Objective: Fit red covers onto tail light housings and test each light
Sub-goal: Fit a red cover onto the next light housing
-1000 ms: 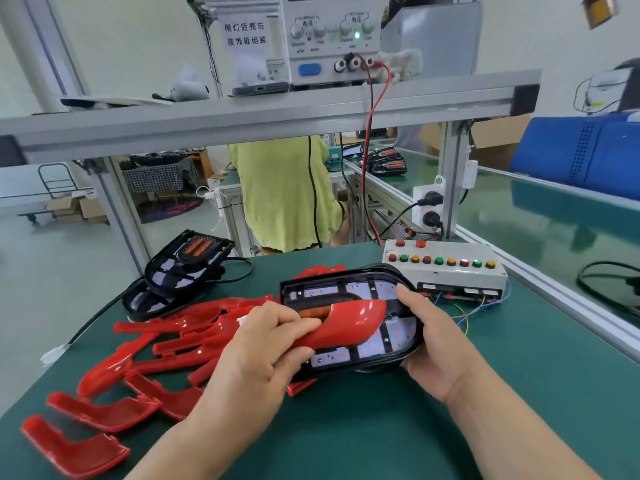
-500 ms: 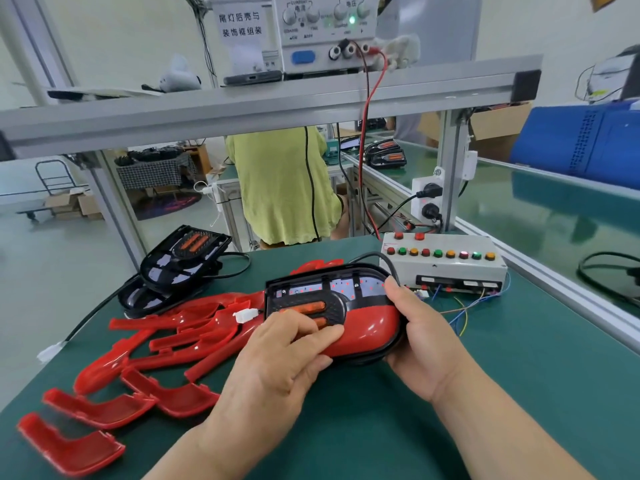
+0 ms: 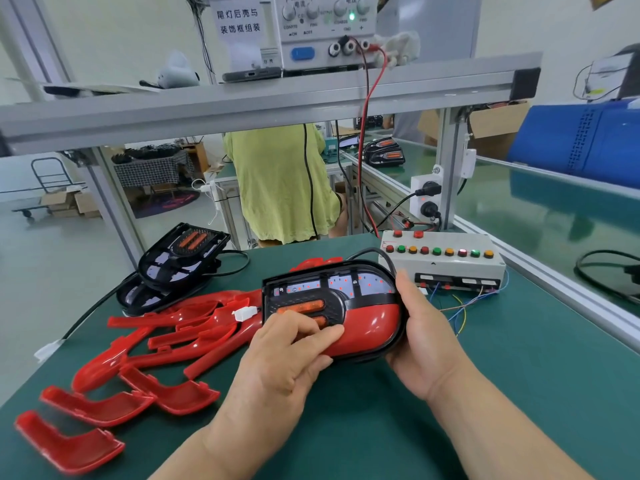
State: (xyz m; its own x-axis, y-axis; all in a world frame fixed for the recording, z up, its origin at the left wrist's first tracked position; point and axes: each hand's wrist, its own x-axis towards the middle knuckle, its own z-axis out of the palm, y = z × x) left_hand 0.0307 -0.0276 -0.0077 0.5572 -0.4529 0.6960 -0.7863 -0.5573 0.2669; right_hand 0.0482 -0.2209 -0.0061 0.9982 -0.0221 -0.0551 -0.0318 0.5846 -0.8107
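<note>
A black tail light housing (image 3: pixel 332 289) is tilted up above the green table, small red LEDs glowing in its upper section. A glossy red cover (image 3: pixel 372 322) sits in its lower half. My left hand (image 3: pixel 287 362) presses its fingers on the cover's left end, beside the orange reflectors. My right hand (image 3: pixel 420 337) grips the housing's rounded right end. Several loose red covers (image 3: pixel 166 344) lie spread on the table to the left.
Two more black housings (image 3: pixel 173 268) are stacked at the back left with a cable. A grey test box (image 3: pixel 446 261) with coloured buttons stands behind my right hand. A power supply (image 3: pixel 329 32) sits on the shelf above. A person in yellow-green stands beyond the bench.
The red cover went from lying loose across the housing to seated in its lower half. My left hand shifted from gripping the cover to pressing on it. The housing tilted up slightly.
</note>
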